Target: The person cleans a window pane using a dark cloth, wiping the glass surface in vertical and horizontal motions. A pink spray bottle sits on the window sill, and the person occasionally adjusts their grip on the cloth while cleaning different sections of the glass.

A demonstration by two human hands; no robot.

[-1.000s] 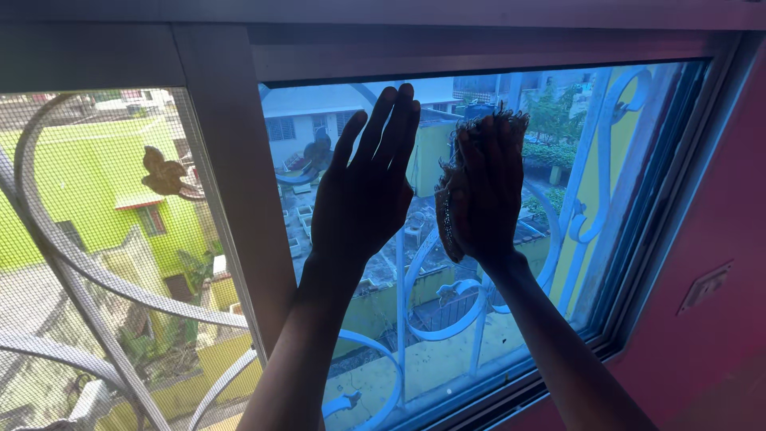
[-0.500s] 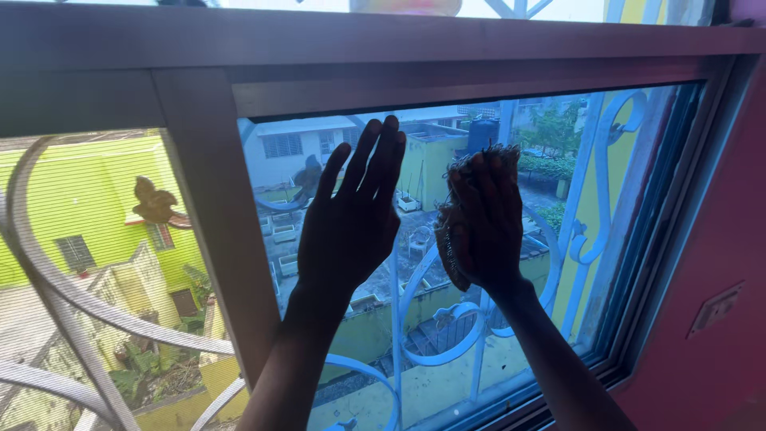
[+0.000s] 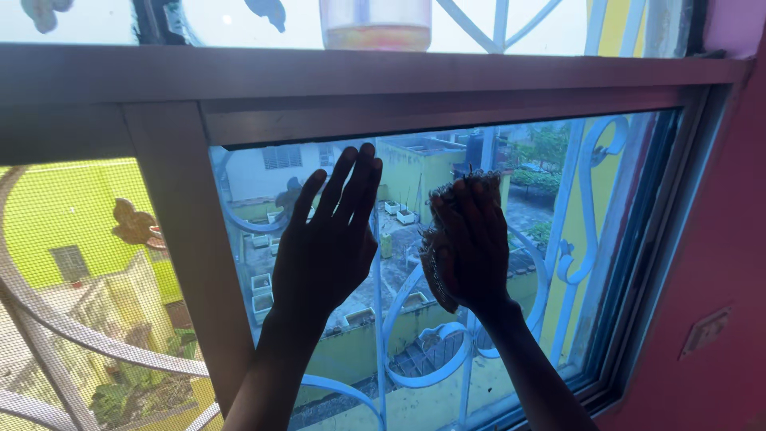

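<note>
Both hands are up flat against the tinted window pane (image 3: 495, 351). Left hand (image 3: 325, 247) is bare, fingers straight and close together, palm on the glass just right of the middle frame post (image 3: 187, 255). Right hand (image 3: 469, 239) has its fingers pressed together over a frayed dark scrubbing cloth (image 3: 433, 263), holding it flat on the glass; its ragged edge sticks out above the fingertips and on the left. The 2 hands sit near each other. White curly grille (image 3: 570, 239) outside, mesh screen (image 3: 64, 335) at left.
</note>
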